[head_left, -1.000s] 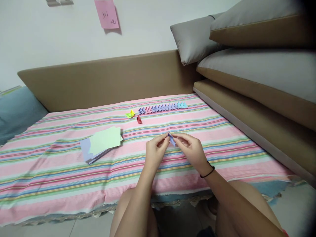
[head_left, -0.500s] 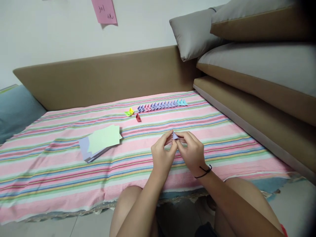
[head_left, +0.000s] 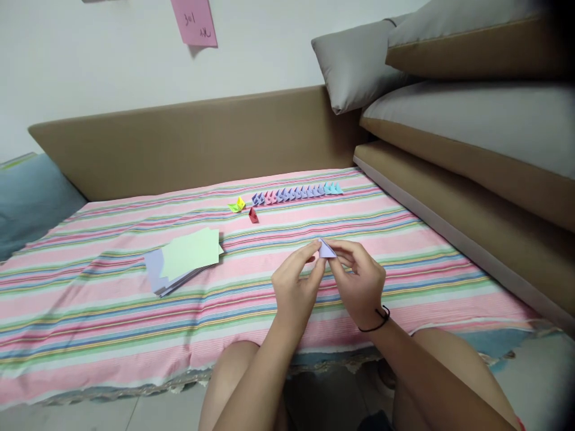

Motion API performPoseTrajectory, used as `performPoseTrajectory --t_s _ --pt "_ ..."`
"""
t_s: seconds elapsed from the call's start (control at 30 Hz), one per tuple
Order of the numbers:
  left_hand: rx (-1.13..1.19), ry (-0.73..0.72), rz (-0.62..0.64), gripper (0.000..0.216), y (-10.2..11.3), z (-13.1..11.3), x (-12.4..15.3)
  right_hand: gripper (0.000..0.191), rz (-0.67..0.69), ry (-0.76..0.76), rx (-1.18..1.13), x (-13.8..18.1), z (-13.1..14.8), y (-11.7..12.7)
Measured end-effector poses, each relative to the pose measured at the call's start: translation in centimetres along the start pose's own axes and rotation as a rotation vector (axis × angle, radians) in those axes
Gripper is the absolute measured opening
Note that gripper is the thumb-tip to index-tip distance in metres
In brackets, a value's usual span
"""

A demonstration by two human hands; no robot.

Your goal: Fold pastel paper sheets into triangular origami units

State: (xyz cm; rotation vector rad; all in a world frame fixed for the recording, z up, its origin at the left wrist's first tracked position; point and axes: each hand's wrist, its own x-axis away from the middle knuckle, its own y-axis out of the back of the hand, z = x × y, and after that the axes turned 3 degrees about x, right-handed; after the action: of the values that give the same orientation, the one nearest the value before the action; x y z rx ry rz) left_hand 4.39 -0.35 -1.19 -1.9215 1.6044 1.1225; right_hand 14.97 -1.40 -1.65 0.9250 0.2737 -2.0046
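Observation:
A small folded piece of lavender paper [head_left: 326, 250], triangular in outline, is held up above the striped cloth between both hands. My left hand [head_left: 296, 281] pinches its left side with thumb and fingertips. On the right side, my right hand [head_left: 359, 278], with a black cord at the wrist, grips it the same way. Beyond the hands lies a row of folded paper pieces [head_left: 300, 193] in purple, pink and light blue. Left of that row are a yellow-green folded piece [head_left: 237, 205] and a red one [head_left: 254, 215].
A stack of pale green and lavender paper sheets [head_left: 191, 254] lies left on the striped cloth [head_left: 112, 311]. A brown backrest [head_left: 202, 140] runs behind. Large cushions [head_left: 471, 126] are piled at the right, and a blue pillow [head_left: 33, 197] sits far left.
The hands have spread slightly apart and shifted a little right. More of the lavender paper shows between the fingers, its face now turned toward me.

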Motion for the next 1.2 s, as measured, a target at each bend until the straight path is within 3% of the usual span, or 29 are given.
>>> performPoseTrajectory --t_s 0.2,0.37,0.57,0.7,0.87,1.1,1.2 --pt "-0.067 0.083 0.011 0.023 0.1 0.5 -0.3 0.018 0.081 -0.078 -0.031 0.0 -0.1 -0.2" --pt "-0.081 0.067 0.063 0.026 0.5 0.9 -0.4 0.018 0.1 -0.143 -0.052 -0.2 -0.1 -0.3" --pt "0.059 0.158 0.124 0.027 0.7 1.2 -0.7 0.017 0.104 -0.21 -0.106 -0.1 -0.4 -0.2" --pt "0.119 0.144 0.155 0.027 0.9 1.4 -1.1 0.016 0.114 -0.256 -0.164 -0.1 -0.5 -0.3" --pt "0.191 0.269 0.133 0.028 0.7 1.3 -0.9 0.018 0.089 -0.234 -0.13 -0.1 -0.3 -0.2" --pt "0.203 0.219 0.16 0.028 1.2 1.3 -1.4 0.024 0.112 -0.209 -0.178 -0.1 -0.4 -0.1" --pt "0.291 0.311 0.132 0.023 1.3 1.2 -1.5 0.025 0.162 -0.228 -0.276 -0.2 -0.7 -0.1"
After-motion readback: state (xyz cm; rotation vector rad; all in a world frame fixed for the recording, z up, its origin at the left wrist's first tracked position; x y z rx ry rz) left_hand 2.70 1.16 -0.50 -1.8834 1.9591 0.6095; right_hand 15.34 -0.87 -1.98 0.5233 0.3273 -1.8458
